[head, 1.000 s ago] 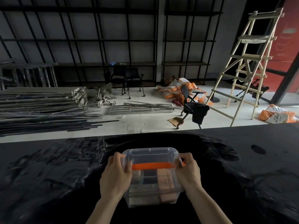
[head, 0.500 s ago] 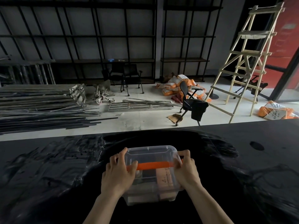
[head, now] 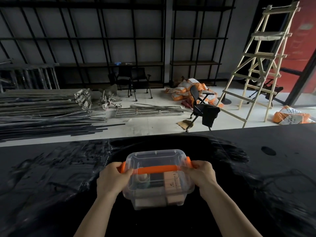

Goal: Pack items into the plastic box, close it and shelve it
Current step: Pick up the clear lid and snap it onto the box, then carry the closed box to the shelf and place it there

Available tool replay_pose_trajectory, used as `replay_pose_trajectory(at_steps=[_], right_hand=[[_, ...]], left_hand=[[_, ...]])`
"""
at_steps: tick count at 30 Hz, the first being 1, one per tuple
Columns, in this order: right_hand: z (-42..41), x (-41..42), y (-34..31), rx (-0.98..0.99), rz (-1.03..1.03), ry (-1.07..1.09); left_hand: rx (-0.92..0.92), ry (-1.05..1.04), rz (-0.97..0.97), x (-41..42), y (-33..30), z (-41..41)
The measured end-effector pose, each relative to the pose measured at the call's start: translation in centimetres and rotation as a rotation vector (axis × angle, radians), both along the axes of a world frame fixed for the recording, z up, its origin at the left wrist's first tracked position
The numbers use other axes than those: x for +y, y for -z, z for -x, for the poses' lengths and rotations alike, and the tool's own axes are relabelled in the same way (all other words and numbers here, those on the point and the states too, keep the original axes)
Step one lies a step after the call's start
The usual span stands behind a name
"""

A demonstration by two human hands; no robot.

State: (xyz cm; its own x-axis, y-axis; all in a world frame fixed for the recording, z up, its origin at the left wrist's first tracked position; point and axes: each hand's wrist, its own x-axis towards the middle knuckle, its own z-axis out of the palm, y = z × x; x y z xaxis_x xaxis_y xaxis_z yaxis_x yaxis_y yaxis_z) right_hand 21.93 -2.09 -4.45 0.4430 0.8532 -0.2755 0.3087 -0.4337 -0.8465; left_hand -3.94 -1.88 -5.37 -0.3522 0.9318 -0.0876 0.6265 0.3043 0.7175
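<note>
A clear plastic box point(head: 157, 192) with its clear lid on sits on the black table point(head: 51, 185) right in front of me. An orange handle point(head: 156, 169) lies across the lid, ending in orange latches at both sides. My left hand point(head: 112, 179) pinches the left orange latch point(head: 123, 166). My right hand point(head: 201, 176) grips the right orange latch point(head: 189, 161). Through the plastic I see a roll of tape point(head: 143, 177) and a brown cardboard packet point(head: 172, 183) inside.
Beyond the table's far edge lies a floor with metal bars point(head: 42, 113), a black chair point(head: 201, 108), orange sacks point(head: 189, 89) and a wooden ladder point(head: 259, 62). Dark metal shelving point(head: 119, 48) lines the back wall. A round hole point(head: 268, 150) marks the table at right.
Both hands have shifted from the box's sides up to the orange latches, and the latch ends now show. The view has tilted slightly.
</note>
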Motion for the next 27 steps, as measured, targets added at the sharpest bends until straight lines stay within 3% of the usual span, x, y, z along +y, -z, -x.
replay_pose_trajectory(at_steps=[7, 14, 16, 19, 21, 24, 27], right_hand=[[0.7, -0.1, 0.0, -0.205, -0.020, -0.019], [1.5, -0.9, -0.3, -0.377, -0.024, -0.067], [1.1, -0.9, -0.3, -0.226, -0.020, -0.055], [-0.6, -0.3, 1.2, 0.300, 0.016, 0.037], [-1.3, -0.5, 2.2, 0.420, 0.040, -0.033], [-0.7, -1.2, 2.1, 0.514, 0.052, -0.160], [-0.7, -1.1, 1.4, 0.465, -0.002, -0.173]], left_hand=[[0.275, -0.010, -0.078, -0.4, 0.1, -1.0], [0.304, 0.017, -0.136, -0.4, 0.3, -1.2], [0.147, 0.009, -0.148, -0.1, 0.9, -0.3], [-0.555, -0.072, -0.043, 0.0, 2.5, 1.1], [-0.879, -0.008, 0.045, -0.5, 3.9, 0.8], [-1.058, 0.093, 0.035, -0.8, 4.8, -0.5], [-1.043, 0.087, 0.009, -0.2, 4.5, -1.7]])
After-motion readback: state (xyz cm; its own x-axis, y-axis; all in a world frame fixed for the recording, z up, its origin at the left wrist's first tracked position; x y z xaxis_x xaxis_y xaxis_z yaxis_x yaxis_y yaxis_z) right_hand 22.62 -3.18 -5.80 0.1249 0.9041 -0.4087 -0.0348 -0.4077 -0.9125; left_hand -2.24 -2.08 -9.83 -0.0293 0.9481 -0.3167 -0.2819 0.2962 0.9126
